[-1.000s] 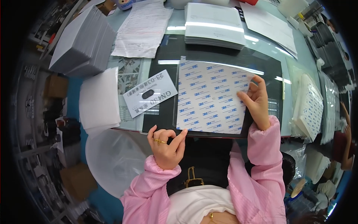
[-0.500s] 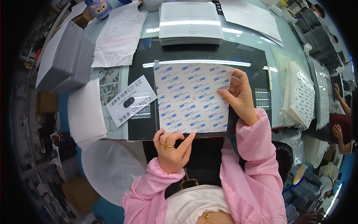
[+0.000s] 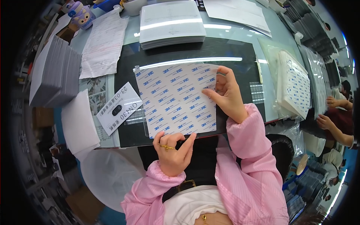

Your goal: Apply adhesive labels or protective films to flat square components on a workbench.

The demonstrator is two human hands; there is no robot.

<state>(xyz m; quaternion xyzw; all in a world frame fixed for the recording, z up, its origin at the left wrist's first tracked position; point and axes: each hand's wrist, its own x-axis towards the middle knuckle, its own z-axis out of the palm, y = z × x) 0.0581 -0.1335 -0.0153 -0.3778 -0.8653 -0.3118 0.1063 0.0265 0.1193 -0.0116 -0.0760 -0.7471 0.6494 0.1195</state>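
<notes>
A white adhesive-backing sheet point(image 3: 176, 99) with repeated blue print lies on a black mat point(image 3: 240, 67) in front of me. A clear edge shows along its left side. My right hand point(image 3: 227, 93) pinches its right side near the far corner, thumb on top and fingers at the edge. At the near edge, my left hand point(image 3: 174, 152), with a gold ring, rests its fingertips on the sheet, fingers apart. Left of the sheet lies a white printed card point(image 3: 123, 103) with a small black oval piece point(image 3: 117, 110) on it.
A stack of gridded panels point(image 3: 172, 22) stands at the back, a tall stack point(image 3: 56, 75) at the left. Bagged printed sheets point(image 3: 294, 84) lie right. Below the left table edge is a translucent bin point(image 3: 108, 180). A co-worker's hands point(image 3: 330, 112) show at far right.
The whole view has shifted, so the table and sheet appear farther left and slightly turned. Both hands keep about the same places on the sheet. The co-worker's hands have moved lower.
</notes>
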